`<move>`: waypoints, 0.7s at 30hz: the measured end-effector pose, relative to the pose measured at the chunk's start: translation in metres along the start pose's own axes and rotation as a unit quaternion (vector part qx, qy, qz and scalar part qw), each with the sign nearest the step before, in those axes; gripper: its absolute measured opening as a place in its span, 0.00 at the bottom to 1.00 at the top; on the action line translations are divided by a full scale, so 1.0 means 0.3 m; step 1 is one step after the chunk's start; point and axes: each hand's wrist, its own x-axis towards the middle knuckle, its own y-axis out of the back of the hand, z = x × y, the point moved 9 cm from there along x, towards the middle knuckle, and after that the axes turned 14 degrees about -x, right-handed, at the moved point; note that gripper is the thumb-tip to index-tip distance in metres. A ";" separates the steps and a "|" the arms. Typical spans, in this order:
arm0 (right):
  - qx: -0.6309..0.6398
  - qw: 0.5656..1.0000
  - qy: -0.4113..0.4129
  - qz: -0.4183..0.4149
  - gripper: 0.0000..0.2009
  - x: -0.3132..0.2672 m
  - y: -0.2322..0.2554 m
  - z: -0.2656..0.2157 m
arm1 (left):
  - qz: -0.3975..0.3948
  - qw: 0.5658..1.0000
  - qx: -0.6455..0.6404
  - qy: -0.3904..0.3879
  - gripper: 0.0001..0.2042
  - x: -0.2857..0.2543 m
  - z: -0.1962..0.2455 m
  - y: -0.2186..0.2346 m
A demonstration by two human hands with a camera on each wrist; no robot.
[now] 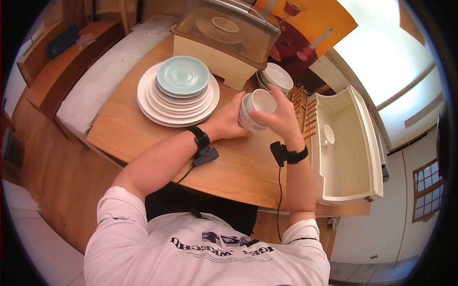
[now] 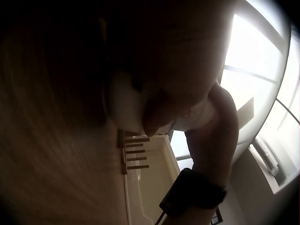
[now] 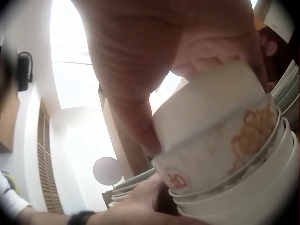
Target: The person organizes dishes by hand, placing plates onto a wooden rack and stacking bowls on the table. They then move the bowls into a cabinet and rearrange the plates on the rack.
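Note:
A stack of small white bowls [image 1: 246, 119] stands on the wooden table in the head view. My left hand [image 1: 226, 119] grips its side, fingers around the lower bowls. My right hand [image 1: 285, 119] holds a plain white bowl [image 1: 264, 101] at the top, thumb on the near side and fingers across the far side. In the right wrist view, that bowl [image 3: 208, 101] overlaps a bowl with a red mark and an orange print [image 3: 211, 154], which sits over more nested bowls [image 3: 253, 197]. The left wrist view is dark, and most of the stack is hidden there.
Left of the hands, a pale green plate [image 1: 183, 75] tops a pile of white plates [image 1: 143, 102]. More bowls [image 1: 278, 76] stand behind. A dish cabinet with a translucent lid [image 1: 224, 33] is at the back. To the right lie a cream bin [image 1: 341, 186] and wooden rack pegs [image 1: 309, 119].

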 end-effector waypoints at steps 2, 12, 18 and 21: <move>-0.004 1.000 -0.001 -0.002 0.51 0.001 -0.019 -0.005 | -0.003 1.000 -0.006 0.007 0.62 0.001 -0.011 -0.001; -0.030 0.999 0.029 -0.006 0.51 -0.022 -0.099 -0.013 | -0.015 0.999 -0.031 -0.008 0.59 0.001 0.017 -0.007; -0.116 0.991 0.047 0.051 0.52 -0.051 -0.107 -0.054 | -0.011 0.998 -0.048 -0.028 0.57 0.004 0.028 -0.005; -0.130 0.989 0.057 0.040 0.54 -0.044 -0.112 -0.049 | -0.015 0.998 -0.055 -0.029 0.57 0.005 0.026 -0.008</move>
